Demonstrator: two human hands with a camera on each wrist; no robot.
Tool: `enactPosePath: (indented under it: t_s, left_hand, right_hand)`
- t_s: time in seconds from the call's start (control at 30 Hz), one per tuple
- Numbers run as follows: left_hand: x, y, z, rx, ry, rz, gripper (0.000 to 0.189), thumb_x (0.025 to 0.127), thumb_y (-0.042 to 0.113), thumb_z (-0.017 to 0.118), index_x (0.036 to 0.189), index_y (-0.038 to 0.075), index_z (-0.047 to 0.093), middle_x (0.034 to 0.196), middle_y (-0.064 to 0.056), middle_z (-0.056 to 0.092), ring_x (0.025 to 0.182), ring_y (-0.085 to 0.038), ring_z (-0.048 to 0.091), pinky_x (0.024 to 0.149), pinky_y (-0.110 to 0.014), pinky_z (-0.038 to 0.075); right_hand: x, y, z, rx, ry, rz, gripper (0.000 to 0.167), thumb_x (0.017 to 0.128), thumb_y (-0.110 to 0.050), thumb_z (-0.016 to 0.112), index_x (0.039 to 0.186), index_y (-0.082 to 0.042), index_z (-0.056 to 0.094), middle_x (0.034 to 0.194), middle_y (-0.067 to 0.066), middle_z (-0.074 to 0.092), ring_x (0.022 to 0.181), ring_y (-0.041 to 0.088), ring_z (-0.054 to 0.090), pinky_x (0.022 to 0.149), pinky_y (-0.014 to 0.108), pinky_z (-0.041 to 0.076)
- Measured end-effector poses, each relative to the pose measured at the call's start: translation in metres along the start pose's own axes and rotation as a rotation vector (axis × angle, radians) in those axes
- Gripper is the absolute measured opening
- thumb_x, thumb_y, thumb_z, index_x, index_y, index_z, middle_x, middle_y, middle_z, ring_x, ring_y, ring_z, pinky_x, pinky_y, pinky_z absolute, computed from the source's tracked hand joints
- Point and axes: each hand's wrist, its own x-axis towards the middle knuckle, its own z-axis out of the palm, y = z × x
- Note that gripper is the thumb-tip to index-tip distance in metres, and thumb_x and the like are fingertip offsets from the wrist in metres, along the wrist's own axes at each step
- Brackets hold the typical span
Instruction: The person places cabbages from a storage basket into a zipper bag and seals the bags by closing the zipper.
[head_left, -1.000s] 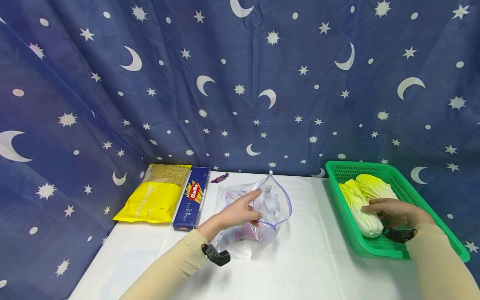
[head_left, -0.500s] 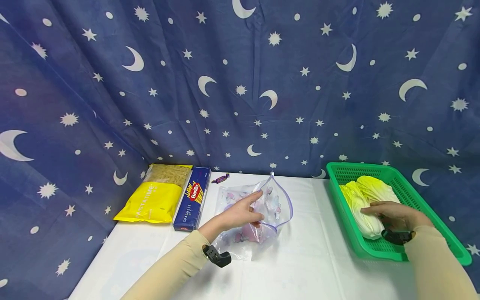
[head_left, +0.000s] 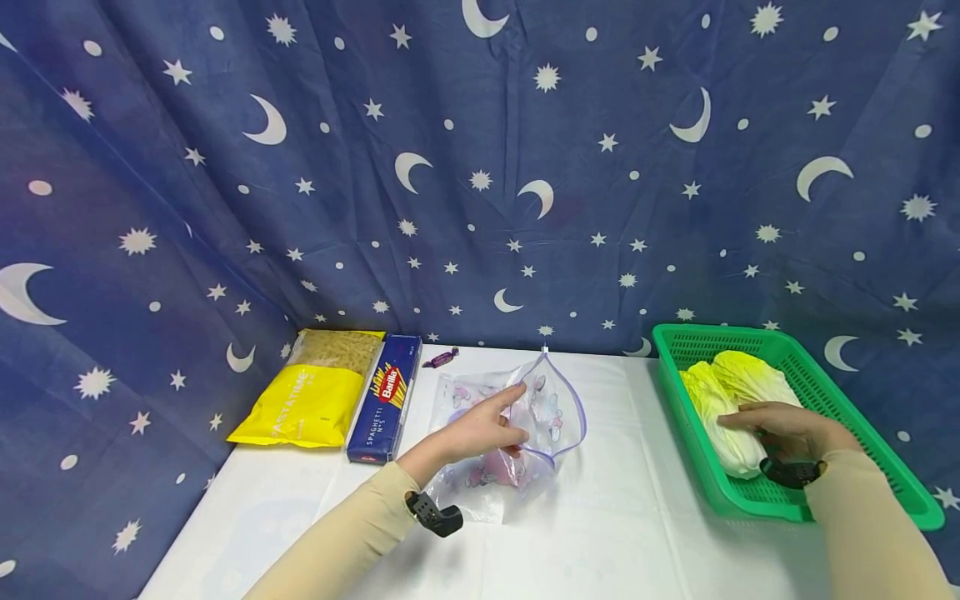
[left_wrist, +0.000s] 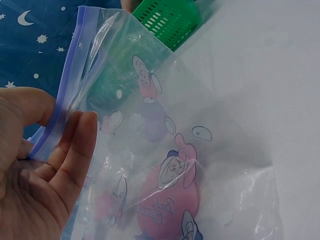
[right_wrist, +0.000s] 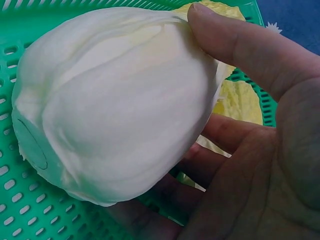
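My left hand [head_left: 480, 429] holds the rim of a clear zip bag [left_wrist: 220, 150] with a purple zip strip and pink cartoon prints. In the left wrist view, the strip runs between thumb and fingers, and the bag's mouth gapes toward the right. My right hand [head_left: 798, 429] is over the green basket [head_left: 678, 433], gripping the nearer of two napa cabbages [right_wrist: 115, 110]. Its thumb lies on the cabbage's upper side, while the fingers curl beneath, partly hidden. Just behind lies the second napa cabbage [head_left: 753, 375], its leaves yellow.
A yellow pasta packet [head_left: 315, 404] and a blue spaghetti box [head_left: 384, 400] lie at the table's left. Near the back edge sits a small purple-wrapped candy [head_left: 441, 357]. A blue curtain [head_left: 465, 167] with moons and stars hangs behind the white table [head_left: 600, 533].
My right hand has shifted slightly left over the nearer cabbage, its thumb further across it. The left hand and the bag stay in place.
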Motion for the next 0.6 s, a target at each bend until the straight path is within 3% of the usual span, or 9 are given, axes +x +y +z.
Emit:
enactPosePath:
  t_s: [0.13,0.37,0.6]
  left_hand:
    - [-0.0002,-0.0002,0.0,-0.004,0.002,-0.004,0.086,0.093,0.008,0.071,0.163,0.009,0.023,0.164,-0.013,0.032,0.075,-0.022,0.073,0.08,-0.027,0.058]
    - [0.0001,-0.0007,0.0003,-0.002,0.003,-0.007,0.086,0.093,0.007,0.071,0.164,0.01,0.023,0.168,-0.01,0.024,0.076,-0.02,0.072,0.077,-0.027,0.059]
    - [0.0003,-0.0007,0.0011,-0.005,0.0,0.001,0.086,0.091,0.007,0.071,0.163,0.008,0.023,0.168,-0.011,0.023,0.075,-0.02,0.073,0.075,-0.026,0.059]
  right_hand:
    - [0.0003,-0.001,0.0008,-0.003,0.003,0.001,0.103,0.102,-0.045,0.058,0.155,0.015,-0.006,0.158,0.042,-0.009,0.143,0.064,0.002,0.112,0.074,0.024]
    - [0.0014,-0.0024,0.0017,-0.012,0.024,0.017,0.108,0.1,-0.048,0.059,0.155,0.014,-0.01,0.157,0.044,-0.008,0.141,0.062,0.016,0.105,0.07,0.037]
    - [0.0008,-0.002,0.0024,0.008,-0.002,0.007,0.107,0.101,-0.046,0.058,0.155,0.01,-0.016,0.157,0.043,-0.015,0.143,0.063,-0.001,0.11,0.073,0.028]
